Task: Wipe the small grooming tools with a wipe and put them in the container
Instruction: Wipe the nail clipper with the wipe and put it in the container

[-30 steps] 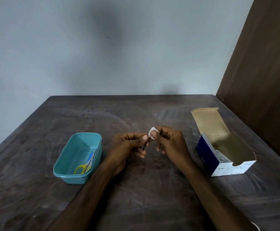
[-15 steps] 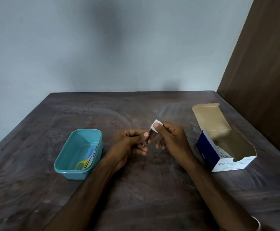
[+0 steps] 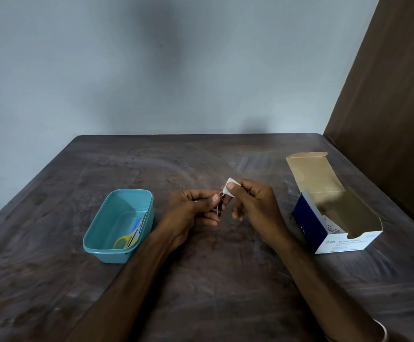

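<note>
Wiping is the step in hand. The left hand pinches a small metal tool, seemingly a nail clipper, between thumb and fingers, above the counter and near its middle. The right hand pinches a white wipe against the tool's upper end, thumb on top.

To do it well, the person would likely keep the left grip low on the tool, so most of the metal stays bare, then draw the wipe along its length on both faces. The covered end would need a regrip, since fingers hide it now. The tool is thin and probably slippery once wet, so a firm pinch seems wise.

The teal container sits well to the left, with yellow scissors and something blue already inside. An open box stands to the right.
</note>
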Demonstrator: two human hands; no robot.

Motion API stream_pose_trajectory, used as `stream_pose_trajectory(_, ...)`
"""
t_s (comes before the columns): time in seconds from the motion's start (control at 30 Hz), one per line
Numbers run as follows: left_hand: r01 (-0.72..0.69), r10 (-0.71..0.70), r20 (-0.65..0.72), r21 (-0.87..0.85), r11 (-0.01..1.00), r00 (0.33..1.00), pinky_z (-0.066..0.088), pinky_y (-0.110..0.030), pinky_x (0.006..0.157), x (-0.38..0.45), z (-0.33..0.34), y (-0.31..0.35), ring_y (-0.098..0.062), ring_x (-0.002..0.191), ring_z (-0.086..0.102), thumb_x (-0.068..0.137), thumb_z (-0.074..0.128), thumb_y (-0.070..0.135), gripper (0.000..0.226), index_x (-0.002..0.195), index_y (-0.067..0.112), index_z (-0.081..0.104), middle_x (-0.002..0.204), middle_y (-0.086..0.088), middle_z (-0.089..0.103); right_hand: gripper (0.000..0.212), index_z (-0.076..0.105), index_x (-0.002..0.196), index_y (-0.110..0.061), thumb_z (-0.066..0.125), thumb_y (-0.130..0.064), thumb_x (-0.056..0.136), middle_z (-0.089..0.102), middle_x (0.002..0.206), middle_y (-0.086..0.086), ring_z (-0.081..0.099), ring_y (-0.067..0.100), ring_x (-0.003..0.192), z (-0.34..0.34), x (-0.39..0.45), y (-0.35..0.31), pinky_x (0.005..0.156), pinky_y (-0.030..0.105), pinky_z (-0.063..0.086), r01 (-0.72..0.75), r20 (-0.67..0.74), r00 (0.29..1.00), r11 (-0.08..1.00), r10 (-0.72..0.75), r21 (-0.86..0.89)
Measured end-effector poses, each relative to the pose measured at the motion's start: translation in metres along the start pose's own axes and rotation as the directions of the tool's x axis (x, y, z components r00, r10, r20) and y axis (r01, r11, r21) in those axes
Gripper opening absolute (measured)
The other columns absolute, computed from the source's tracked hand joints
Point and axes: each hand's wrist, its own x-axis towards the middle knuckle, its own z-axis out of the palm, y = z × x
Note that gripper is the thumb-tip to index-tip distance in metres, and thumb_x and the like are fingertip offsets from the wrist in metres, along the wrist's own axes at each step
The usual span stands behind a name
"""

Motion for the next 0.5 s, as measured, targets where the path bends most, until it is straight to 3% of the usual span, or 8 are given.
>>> stream_pose_trajectory(0.33, -0.032, 0.023, -0.089, -0.101, 0.994, 0.996, 0.06, -0.025, 0.059, 0.0015, 0.0006, 0.0003, -0.019, 0.067, 0.074, 0.082, 0.067, -0.005, 0.013, 0.09, 0.005, 0.069, 0.082, -0.014, 0.076, 0.009, 0.072, 0.099, -0.013, 0.065, -0.014, 0.094, 0.075, 0.081, 0.009, 0.058, 0.022, 0.052, -0.0071, 0.0024, 0.0018, 0.048, 0.031, 0.044, -0.056, -0.061, 0.996, 0.994, 0.062, 0.093)
stream_pose_trajectory(0.5, -0.077, 0.062, -0.132, -0.108, 0.991, 0.989, 0.059, -0.021, 0.058, 0.0016, 0.001, 0.0013, -0.016, 0.065, 0.074, 0.083, 0.066, -0.008, 0.016, 0.089, 0.006, 0.069, 0.072, -0.007, 0.074, 0.008, 0.076, 0.095, -0.01, 0.07, -0.012, 0.09, 0.067, 0.067, 0.006, 0.055, 0.02, 0.058, -0.0056, 0.0014, 0.0025, 0.045, 0.029, 0.045, -0.149, 0.016, 0.989, 0.982, 0.148, 0.113)
